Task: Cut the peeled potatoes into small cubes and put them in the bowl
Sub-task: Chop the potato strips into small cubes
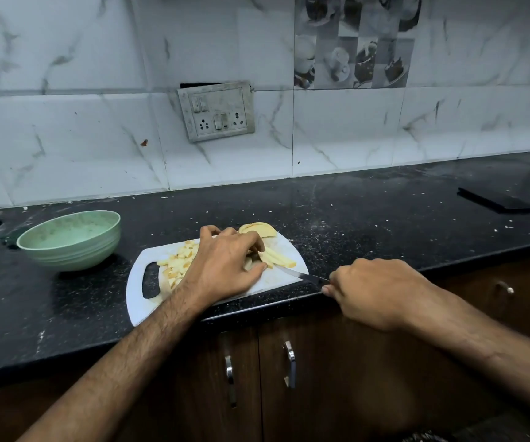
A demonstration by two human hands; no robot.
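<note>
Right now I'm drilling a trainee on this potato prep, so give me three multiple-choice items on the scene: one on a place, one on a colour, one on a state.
1. Where does the bowl stand?
A. left of the cutting board
B. on the board
C. at the counter's right end

2. What colour is the bowl?
A. red
B. pale green
C. black

3. What is the right hand doing?
A. lying flat and empty
B. gripping the knife
C. lifting the bowl

Key: 1 A, it sits on the counter beside the board's handle end. 2 B, its wall and rim are pale green. 3 B, the blade juts from its curled fingers toward the potato strips that the left hand steadies.
</note>
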